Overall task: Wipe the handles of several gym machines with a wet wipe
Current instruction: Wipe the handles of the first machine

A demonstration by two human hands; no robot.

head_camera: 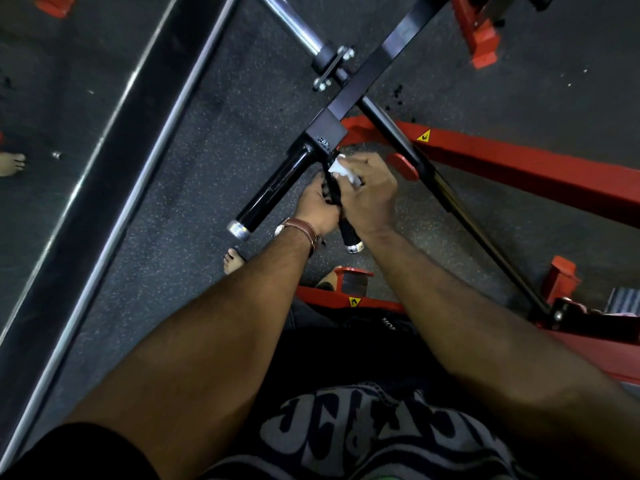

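— Two hands, close together, low over a dark speckled floor (180, 209). Red machine frame (519, 161) on the right, black arm (377, 60) crossing above it. Shiny bar (287, 22) up top. Long mirror (52, 109) with a silver edge on the left, showing a bare foot.

— Anything hard to see?

— Plenty. Very dim all over. Left hand's fingers tucked behind the handle, so mostly hidden. Handle's middle covered by both hands. Bare foot (232, 259) peeking out under the left arm, other foot cut off by a red part. Letters on the shirt (346, 431) upside down, not readable. Wipe half hidden too.

— Where is the wipe?

— White wet wipe (341, 169) up near the top of the thin black handle (350, 233), just under the black joint block. Pinched in the right hand (367, 192), fingers curled round wipe and handle together.

— And the other grip?

— Left hand (317, 206) wrapped round the same handle, just below the wipe, touching the right hand. Brown watch strap (304, 230) on that wrist. Silver cap of the handle sticking out below both hands. Fatter black handle (273, 192) just beside, to the left, untouched.
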